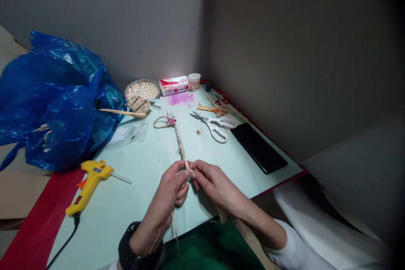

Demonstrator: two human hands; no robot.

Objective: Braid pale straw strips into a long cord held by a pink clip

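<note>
Because both the left hand point(173, 185) and the right hand point(212, 181) pinch the lower end of the pale, plaited fibre braid point(181, 145), which runs up the pale green tabletop point(126, 202) to a small pink-and-metal clip point(171, 120), uneven pulling could slip the clip, and a loosened pinch could slacken the plait.

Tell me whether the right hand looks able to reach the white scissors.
Probably yes: only bare tabletop seems to lie between the right hand and the white scissors, and nothing covers them. Its fingers are on the braid, so it would likely have to let go first.
</note>
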